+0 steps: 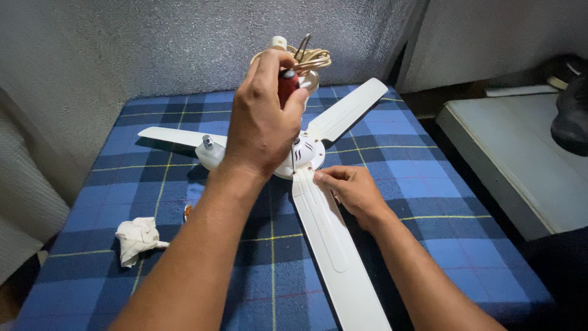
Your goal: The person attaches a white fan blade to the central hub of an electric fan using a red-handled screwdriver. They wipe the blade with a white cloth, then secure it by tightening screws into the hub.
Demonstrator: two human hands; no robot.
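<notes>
Screwdriver (288,86) stands gripped in your left hand (263,122) over the fan hub (306,153); your right hand (349,190) pinches the near blade (331,245), cloth (429,184) open rightward

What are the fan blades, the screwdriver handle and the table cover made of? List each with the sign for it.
Fan blades: likely painted metal, possibly plastic; smooth off-white satin surface with a pressed groove.
Screwdriver handle, gripped by the left hand: probably glossy red plastic, mostly hidden.
Table cover: woven cloth; blue plaid with yellow lines, soft matte look.
The right hand steadies the near blade.
</notes>
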